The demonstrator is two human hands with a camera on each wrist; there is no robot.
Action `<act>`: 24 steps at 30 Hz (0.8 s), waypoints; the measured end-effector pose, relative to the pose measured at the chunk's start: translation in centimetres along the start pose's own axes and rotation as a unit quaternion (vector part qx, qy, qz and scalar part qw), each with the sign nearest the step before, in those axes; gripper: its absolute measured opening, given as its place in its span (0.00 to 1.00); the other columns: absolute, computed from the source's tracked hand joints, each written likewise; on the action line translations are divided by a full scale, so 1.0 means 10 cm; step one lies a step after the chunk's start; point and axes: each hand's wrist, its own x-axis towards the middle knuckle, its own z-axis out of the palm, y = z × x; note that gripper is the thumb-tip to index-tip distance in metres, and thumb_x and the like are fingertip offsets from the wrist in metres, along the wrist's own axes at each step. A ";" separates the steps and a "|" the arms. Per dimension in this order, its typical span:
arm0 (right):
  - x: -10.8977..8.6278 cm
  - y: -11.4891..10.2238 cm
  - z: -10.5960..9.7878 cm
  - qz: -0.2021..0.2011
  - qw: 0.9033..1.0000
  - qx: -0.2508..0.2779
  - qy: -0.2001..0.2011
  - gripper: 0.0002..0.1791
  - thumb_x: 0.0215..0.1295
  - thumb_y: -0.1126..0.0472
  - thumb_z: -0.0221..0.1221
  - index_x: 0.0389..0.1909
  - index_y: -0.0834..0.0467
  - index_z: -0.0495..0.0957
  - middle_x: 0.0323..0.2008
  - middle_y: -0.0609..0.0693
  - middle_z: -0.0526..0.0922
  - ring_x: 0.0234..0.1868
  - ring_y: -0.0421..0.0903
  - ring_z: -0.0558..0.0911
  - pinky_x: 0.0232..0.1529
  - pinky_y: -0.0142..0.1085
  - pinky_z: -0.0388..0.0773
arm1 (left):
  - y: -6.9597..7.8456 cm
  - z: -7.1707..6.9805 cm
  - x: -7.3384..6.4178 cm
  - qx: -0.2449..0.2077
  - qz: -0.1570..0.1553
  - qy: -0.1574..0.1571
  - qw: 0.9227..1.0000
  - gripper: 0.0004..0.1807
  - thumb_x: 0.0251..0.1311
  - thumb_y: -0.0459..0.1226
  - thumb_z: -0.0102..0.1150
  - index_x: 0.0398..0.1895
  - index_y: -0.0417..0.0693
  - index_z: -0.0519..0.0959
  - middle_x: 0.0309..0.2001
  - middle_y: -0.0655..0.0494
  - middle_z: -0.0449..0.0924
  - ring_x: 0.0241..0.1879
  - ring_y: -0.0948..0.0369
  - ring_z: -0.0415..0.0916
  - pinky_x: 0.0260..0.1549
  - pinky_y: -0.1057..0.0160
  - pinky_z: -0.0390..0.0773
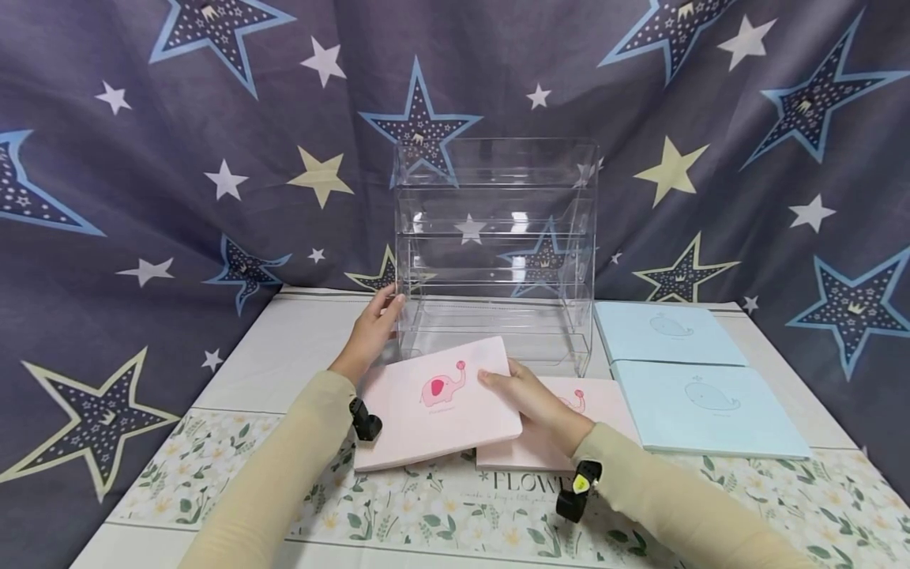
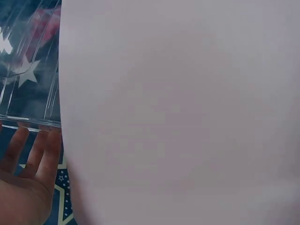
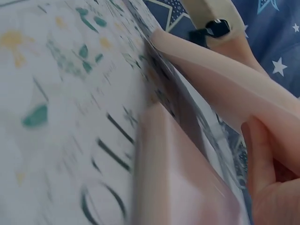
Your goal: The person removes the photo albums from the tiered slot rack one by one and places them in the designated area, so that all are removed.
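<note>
My right hand (image 1: 529, 395) pinches a pink notebook (image 1: 405, 419) with an elephant on its cover, thumb on top at the right edge. The notebook is tilted, its right side raised above the table. A second pink elephant notebook (image 1: 604, 403) lies partly beneath it. My left hand (image 1: 373, 328) rests its fingers against the left side of a clear tiered rack (image 1: 498, 312). In the left wrist view, the left fingers (image 2: 44, 157) reach the rack's edge (image 2: 28, 121), and the pale notebook (image 2: 178, 112) hides most else. The right wrist view shows the held notebook (image 3: 220, 79) edge-on.
Two light blue whale notebooks, a rear one (image 1: 668, 332) and a front one (image 1: 711, 407), lie at the right. A floral cloth (image 1: 419, 521) covers the table. Behind the rack hangs a dark star-patterned curtain (image 1: 270, 142).
</note>
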 end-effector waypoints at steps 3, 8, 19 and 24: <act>0.00 0.08 0.08 0.013 0.999 0.047 -0.022 0.25 0.77 0.55 0.53 0.68 0.60 0.64 0.49 0.59 0.83 0.41 0.50 0.85 0.41 0.44 0.87 | -0.01 0.00 0.01 -0.004 -0.003 0.000 1.000 0.34 0.75 0.59 0.42 0.79 0.61 0.56 0.70 0.46 0.63 0.66 0.47 0.66 0.58 0.48 0.77; -0.01 0.19 0.24 0.032 0.988 0.142 -0.056 0.24 0.78 0.56 0.51 0.71 0.56 0.62 0.58 0.62 0.79 0.52 0.55 0.82 0.51 0.51 0.83 | 0.01 0.00 -0.01 -0.012 -0.003 -0.001 1.000 0.34 0.76 0.58 0.43 0.79 0.59 0.56 0.71 0.45 0.63 0.66 0.46 0.66 0.58 0.47 0.77; 0.08 0.24 0.50 0.055 0.993 0.104 -0.010 0.23 0.79 0.59 0.49 0.69 0.63 0.63 0.51 0.56 0.81 0.48 0.47 0.82 0.48 0.42 0.82 | 0.05 -0.01 -0.02 -0.013 0.004 -0.004 1.000 0.34 0.76 0.57 0.42 0.79 0.57 0.55 0.70 0.44 0.63 0.67 0.46 0.65 0.59 0.46 0.77; 0.11 0.24 0.52 0.073 0.994 0.085 0.001 0.22 0.77 0.62 0.49 0.67 0.65 0.65 0.51 0.57 0.81 0.48 0.48 0.82 0.49 0.41 0.82 | 0.04 -0.02 -0.02 -0.016 0.001 -0.008 1.000 0.34 0.76 0.57 0.43 0.79 0.58 0.55 0.71 0.44 0.63 0.67 0.46 0.66 0.59 0.46 0.77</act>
